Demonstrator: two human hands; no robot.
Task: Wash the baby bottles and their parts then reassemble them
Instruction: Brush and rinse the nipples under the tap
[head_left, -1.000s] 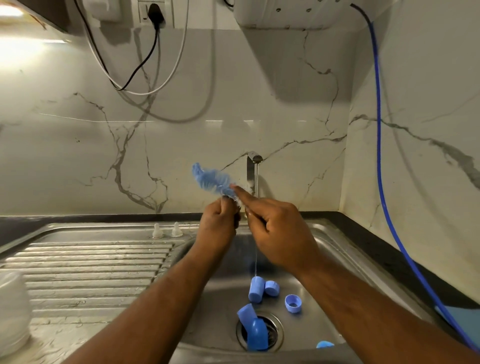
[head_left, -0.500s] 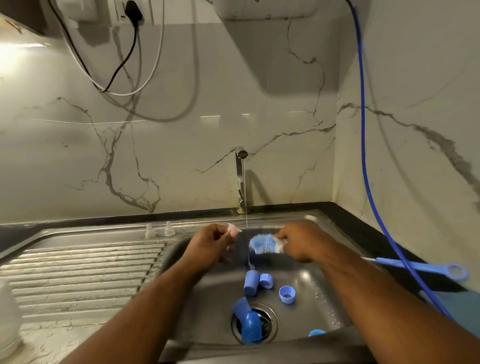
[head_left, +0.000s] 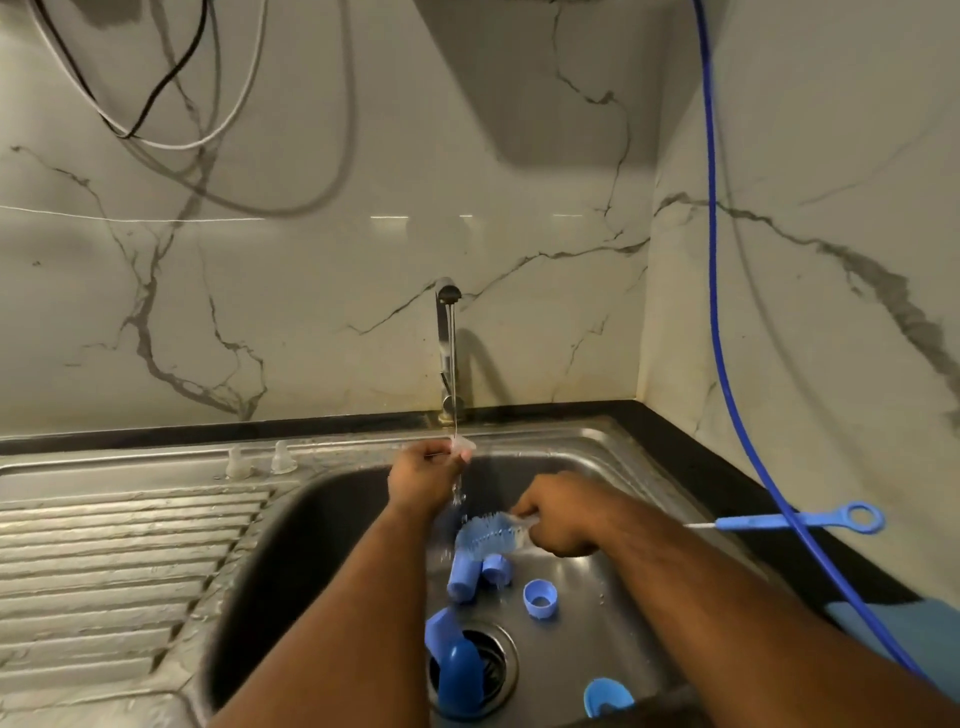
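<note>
Above the right hand (head_left: 558, 525), gripping the withdrawn bottle brush (head_left: 488, 536), the left hand (head_left: 423, 475) pinches the nipple (head_left: 461, 446) under the tap stream (head_left: 454, 374): rinsing begins.

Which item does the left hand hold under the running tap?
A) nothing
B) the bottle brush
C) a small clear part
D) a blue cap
C: the left hand pinches a small clear part under the tap; the right hand grips the bottle brush.

The clear piece (head_left: 462, 445) in the left hand (head_left: 423, 475), at centre frame, is too blurred to identify; the right hand (head_left: 561, 519) hides the middle of the brush (head_left: 485, 538).
</note>
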